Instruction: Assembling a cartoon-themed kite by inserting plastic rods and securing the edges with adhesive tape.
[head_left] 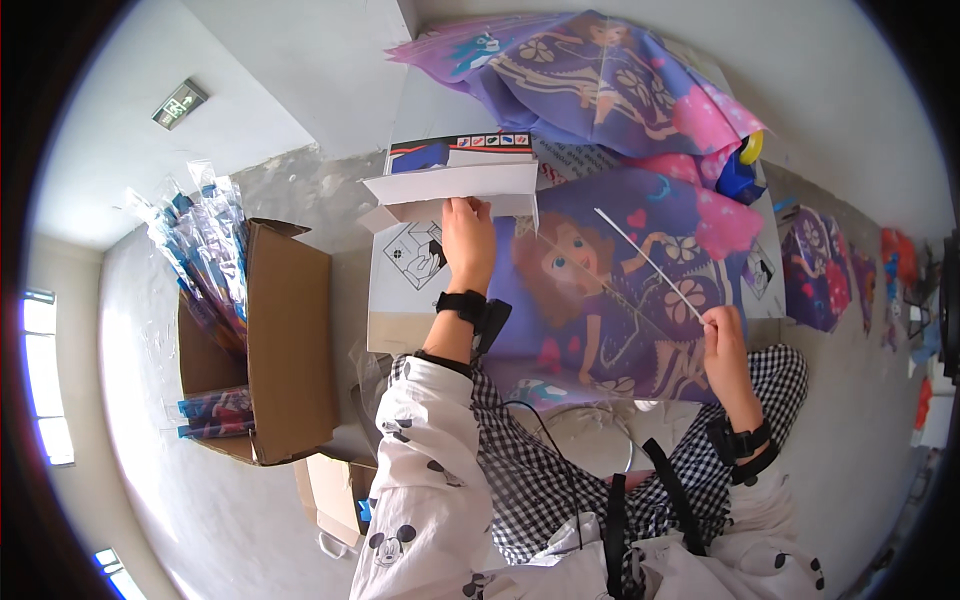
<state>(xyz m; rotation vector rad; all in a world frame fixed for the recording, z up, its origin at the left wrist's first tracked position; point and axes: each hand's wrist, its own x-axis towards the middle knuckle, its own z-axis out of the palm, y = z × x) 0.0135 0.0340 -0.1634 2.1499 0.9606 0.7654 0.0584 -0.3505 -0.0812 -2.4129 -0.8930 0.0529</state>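
Gripping the white rod point(651, 264), right fingers point(711, 322) should steady its far tip over the printed sheet point(630, 305) beneath them; left fingers point(460, 205) meet the white box point(500, 181), hold undetermined.

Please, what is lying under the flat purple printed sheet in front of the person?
A white surface with line drawings shows past the left and right edges of the purple sheet. Anything else beneath is covered and cannot be seen.
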